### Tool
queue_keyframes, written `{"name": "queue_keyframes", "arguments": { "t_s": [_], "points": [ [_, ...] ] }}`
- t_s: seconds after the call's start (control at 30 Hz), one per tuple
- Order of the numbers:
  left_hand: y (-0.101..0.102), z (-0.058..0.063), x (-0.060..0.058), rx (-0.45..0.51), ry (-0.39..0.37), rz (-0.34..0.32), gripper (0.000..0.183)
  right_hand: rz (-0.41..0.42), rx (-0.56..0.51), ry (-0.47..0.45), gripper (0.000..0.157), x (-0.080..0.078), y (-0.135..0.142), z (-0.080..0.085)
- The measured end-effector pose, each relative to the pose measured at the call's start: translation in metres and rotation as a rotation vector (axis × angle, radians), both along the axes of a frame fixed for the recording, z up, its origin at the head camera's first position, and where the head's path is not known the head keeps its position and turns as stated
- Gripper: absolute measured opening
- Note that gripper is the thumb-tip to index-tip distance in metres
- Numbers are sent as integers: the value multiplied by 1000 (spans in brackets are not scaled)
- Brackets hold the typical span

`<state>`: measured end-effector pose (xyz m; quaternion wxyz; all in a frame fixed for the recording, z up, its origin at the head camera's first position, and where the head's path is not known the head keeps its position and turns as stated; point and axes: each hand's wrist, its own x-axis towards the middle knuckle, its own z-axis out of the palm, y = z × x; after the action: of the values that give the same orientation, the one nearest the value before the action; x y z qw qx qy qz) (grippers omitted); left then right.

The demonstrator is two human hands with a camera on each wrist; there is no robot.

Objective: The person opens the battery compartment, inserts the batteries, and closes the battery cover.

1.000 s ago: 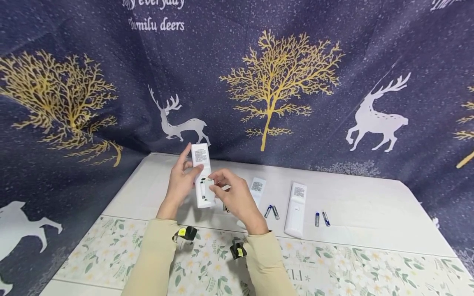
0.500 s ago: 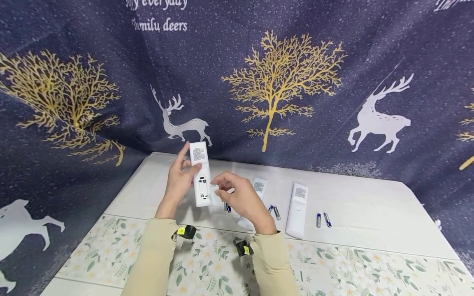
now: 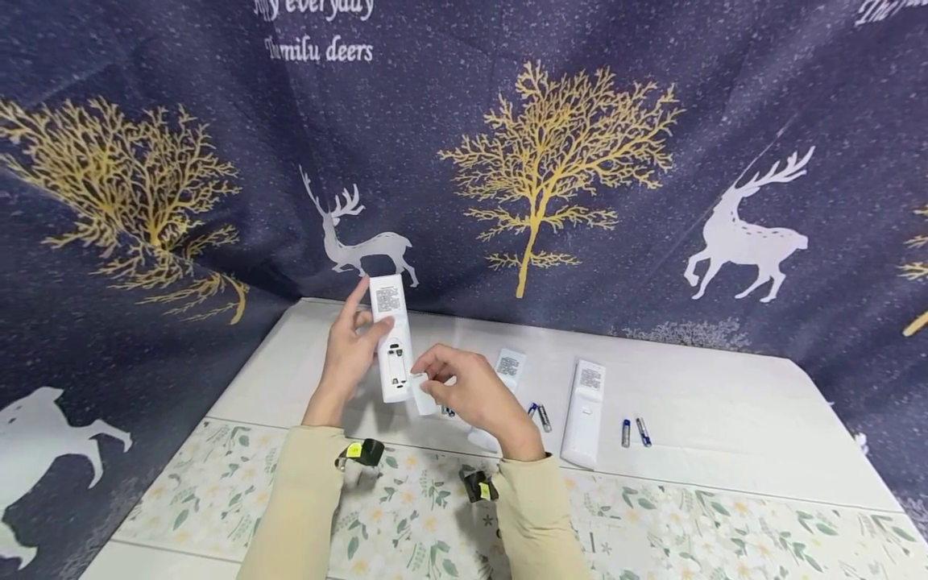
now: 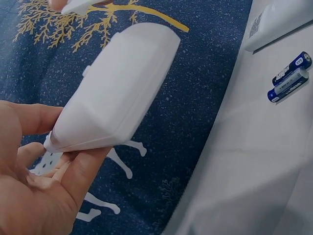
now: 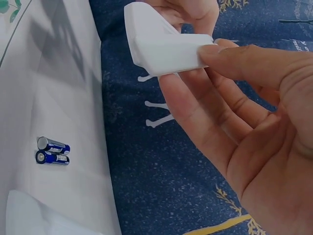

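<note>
My left hand (image 3: 350,352) grips a white remote control (image 3: 387,300) above the table, its back facing me and its thumb across the middle. The battery compartment (image 3: 397,366) is uncovered, with bare contacts and no batteries inside. Just right of it, my right hand (image 3: 471,391) pinches the white battery cover (image 3: 423,396) between thumb and fingers. In the right wrist view the cover (image 5: 171,54) overlaps the remote's end. The left wrist view shows the remote (image 4: 112,88) from its side, with fingers beneath it. Two blue batteries (image 5: 53,151) lie on the table under the hands.
A second white remote (image 3: 510,364) lies partly behind the right hand, with a pair of batteries (image 3: 544,417) beside it. Farther right are a third remote (image 3: 584,415) and two more batteries (image 3: 644,432). A dark deer-print cloth (image 3: 435,161) hangs behind the table (image 3: 710,419).
The battery cover has come off the remote. My right hand has drawn it to the right and slightly down, baring the compartment, while my left hand keeps its hold on the remote.
</note>
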<state>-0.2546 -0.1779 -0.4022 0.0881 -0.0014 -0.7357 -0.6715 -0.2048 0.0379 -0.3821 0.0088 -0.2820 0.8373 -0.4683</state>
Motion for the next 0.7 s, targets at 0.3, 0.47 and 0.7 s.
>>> {"name": "queue_keyframes", "arguments": {
  "t_s": [0.3, 0.47, 0.7],
  "points": [
    [-1, 4, -3, -35, 13, 6, 78, 5, 36, -11, 18, -2, 3, 2],
    [0, 4, -1, -26, 0, -1, 79, 15, 35, -86, 17, -2, 6, -1],
    [-2, 0, -1, -39, 23, 23, 79, 48, -4, -205, 17, 0, 1, -6]
  ]
}}
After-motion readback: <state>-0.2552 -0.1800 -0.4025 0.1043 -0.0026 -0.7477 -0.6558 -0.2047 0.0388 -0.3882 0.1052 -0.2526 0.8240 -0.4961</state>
